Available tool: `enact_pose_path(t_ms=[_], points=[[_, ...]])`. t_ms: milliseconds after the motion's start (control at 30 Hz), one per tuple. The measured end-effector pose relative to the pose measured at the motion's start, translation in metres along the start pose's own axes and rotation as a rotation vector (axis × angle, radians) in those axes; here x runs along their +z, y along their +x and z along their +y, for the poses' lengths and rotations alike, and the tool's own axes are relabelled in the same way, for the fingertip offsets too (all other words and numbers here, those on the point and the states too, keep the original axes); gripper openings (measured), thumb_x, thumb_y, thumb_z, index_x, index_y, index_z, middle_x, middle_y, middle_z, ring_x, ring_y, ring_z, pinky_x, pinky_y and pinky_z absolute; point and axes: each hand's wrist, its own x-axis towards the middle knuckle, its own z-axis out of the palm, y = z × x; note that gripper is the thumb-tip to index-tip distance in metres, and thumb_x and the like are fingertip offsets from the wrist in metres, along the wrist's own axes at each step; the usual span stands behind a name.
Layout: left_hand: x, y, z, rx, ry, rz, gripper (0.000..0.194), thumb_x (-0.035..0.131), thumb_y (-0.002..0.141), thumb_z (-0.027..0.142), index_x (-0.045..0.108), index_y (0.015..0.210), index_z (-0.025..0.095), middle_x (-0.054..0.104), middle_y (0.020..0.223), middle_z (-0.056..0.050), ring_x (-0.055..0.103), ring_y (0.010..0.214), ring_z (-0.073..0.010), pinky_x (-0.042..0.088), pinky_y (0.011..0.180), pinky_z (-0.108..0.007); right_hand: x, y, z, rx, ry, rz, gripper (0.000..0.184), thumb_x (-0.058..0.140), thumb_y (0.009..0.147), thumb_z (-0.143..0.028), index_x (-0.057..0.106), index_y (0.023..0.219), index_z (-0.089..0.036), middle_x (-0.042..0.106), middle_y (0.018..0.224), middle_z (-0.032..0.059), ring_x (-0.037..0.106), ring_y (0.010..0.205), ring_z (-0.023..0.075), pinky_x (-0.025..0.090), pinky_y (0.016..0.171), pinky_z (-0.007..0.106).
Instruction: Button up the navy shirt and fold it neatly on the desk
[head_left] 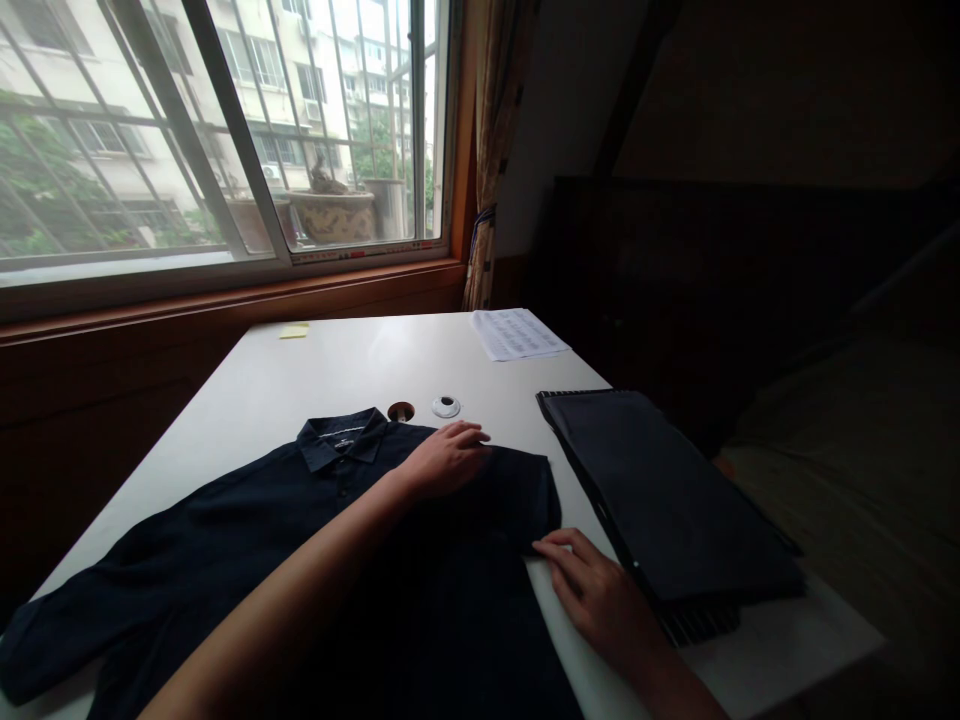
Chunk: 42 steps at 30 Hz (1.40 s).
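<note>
A dark navy collared shirt point(247, 530) lies front up on the white table, its collar point(341, 440) toward the window. Its left-side sleeve point(67, 625) stretches out toward the table's near left corner. On the right, the sleeve point(525, 495) ends short near the shoulder; whether it is folded under cannot be seen. My left hand point(448, 458) reaches across the shirt and rests on that shoulder, fingers extended and holding nothing. With thumb and fingers, my right hand point(589, 590) pinches the lower edge of the right-hand sleeve.
A stack of dark folding boards or folders point(667, 490) lies along the table's right edge. Printed sheets point(517, 334) and a yellow sticky note point(294, 330) are at the far edge. A round cable hole point(401, 411) and its white cover point(446, 407) sit just beyond the shirt.
</note>
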Motion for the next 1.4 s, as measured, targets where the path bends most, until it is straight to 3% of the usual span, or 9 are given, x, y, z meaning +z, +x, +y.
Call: enact_pose_path(t_ms=[133, 267, 367, 533, 733, 867, 967, 1233, 1400], points=[[-0.013, -0.032, -0.005, 0.007, -0.020, -0.042, 0.030, 0.046, 0.101, 0.028, 0.069, 0.120, 0.025, 0.069, 0.124, -0.004, 0.060, 0.118, -0.0197, 0.047, 0.107, -0.035, -0.004, 0.005, -0.002, 0.017, 0.074, 0.009, 0.030, 0.044, 0.098, -0.019, 0.068, 0.115, -0.026, 0.067, 0.105, 0.0062, 0.070, 0.091, 0.0189, 0.059, 0.081, 0.031], [-0.009, -0.052, -0.005, -0.028, -0.014, -0.117, 0.043, 0.050, 0.100, 0.036, 0.054, 0.141, 0.026, 0.055, 0.146, -0.002, 0.044, 0.139, -0.0231, 0.036, 0.118, -0.040, -0.007, 0.019, 0.003, 0.061, 0.143, 0.059, 0.026, 0.044, 0.101, -0.025, 0.067, 0.111, -0.026, 0.067, 0.101, 0.0063, 0.067, 0.095, 0.0202, 0.057, 0.082, 0.032], [-0.002, -0.055, -0.005, -0.090, 0.009, -0.153, 0.053, 0.046, 0.101, 0.043, 0.039, 0.151, 0.028, 0.041, 0.157, -0.002, 0.031, 0.148, -0.0233, 0.027, 0.121, -0.043, -0.006, 0.038, 0.016, 0.084, 0.077, 0.134, 0.023, 0.046, 0.100, -0.028, 0.067, 0.108, -0.024, 0.066, 0.099, 0.0072, 0.065, 0.088, 0.0212, 0.055, 0.081, 0.035], [0.009, -0.046, -0.012, -0.136, 0.031, -0.161, 0.054, 0.038, 0.103, 0.049, 0.034, 0.153, 0.030, 0.034, 0.160, -0.003, 0.024, 0.150, -0.0230, 0.017, 0.123, -0.048, 0.008, 0.077, 0.038, 0.110, -0.198, 0.192, 0.029, 0.053, 0.096, -0.033, 0.064, 0.119, -0.020, 0.061, 0.110, 0.0127, 0.061, 0.098, 0.0279, 0.051, 0.090, 0.044], [0.015, -0.039, -0.026, -0.176, 0.074, -0.155, 0.054, 0.035, 0.104, 0.052, 0.034, 0.153, 0.030, 0.033, 0.160, -0.002, 0.024, 0.150, -0.0244, 0.017, 0.122, -0.049, 0.021, 0.117, 0.047, 0.364, -0.264, -0.038, 0.037, 0.061, 0.093, -0.035, 0.060, 0.123, -0.014, 0.059, 0.119, 0.0199, 0.056, 0.111, 0.0332, 0.042, 0.096, 0.045], [0.016, -0.039, -0.029, -0.184, 0.073, -0.170, 0.056, 0.033, 0.104, 0.053, 0.030, 0.155, 0.030, 0.031, 0.161, -0.002, 0.022, 0.151, -0.0246, 0.017, 0.122, -0.049, 0.012, 0.139, 0.058, 0.421, -0.141, -0.181, 0.021, 0.074, 0.081, -0.034, 0.066, 0.091, -0.017, 0.069, 0.094, 0.0107, 0.063, 0.094, 0.0266, 0.043, 0.086, 0.035], [0.017, -0.039, -0.029, -0.195, 0.071, -0.174, 0.058, 0.032, 0.104, 0.054, 0.028, 0.155, 0.030, 0.030, 0.162, -0.002, 0.021, 0.151, -0.0247, 0.016, 0.122, -0.048, 0.001, 0.148, 0.066, 0.450, -0.017, -0.262, 0.021, 0.076, 0.076, -0.034, 0.062, 0.072, -0.019, 0.068, 0.079, 0.0045, 0.062, 0.078, 0.0208, 0.043, 0.071, 0.028], [0.010, -0.037, -0.026, -0.236, 0.093, -0.104, 0.056, 0.042, 0.102, 0.046, 0.035, 0.153, 0.022, 0.034, 0.160, -0.008, 0.028, 0.148, -0.0277, 0.021, 0.121, -0.051, -0.015, 0.146, 0.065, 0.517, 0.276, -0.160, 0.026, 0.067, 0.081, -0.042, 0.062, 0.088, -0.017, 0.064, 0.070, 0.0000, 0.057, 0.063, 0.0155, 0.040, 0.057, 0.024], [-0.008, -0.050, 0.005, -0.239, 0.101, -0.050, 0.036, 0.048, 0.099, 0.028, 0.059, 0.132, 0.021, 0.058, 0.139, -0.010, 0.050, 0.129, -0.0267, 0.038, 0.112, -0.046, -0.017, 0.146, 0.064, 0.513, 0.337, -0.085, 0.026, 0.065, 0.080, -0.040, 0.064, 0.093, -0.017, 0.064, 0.070, 0.0008, 0.058, 0.064, 0.0170, 0.040, 0.056, 0.025]])
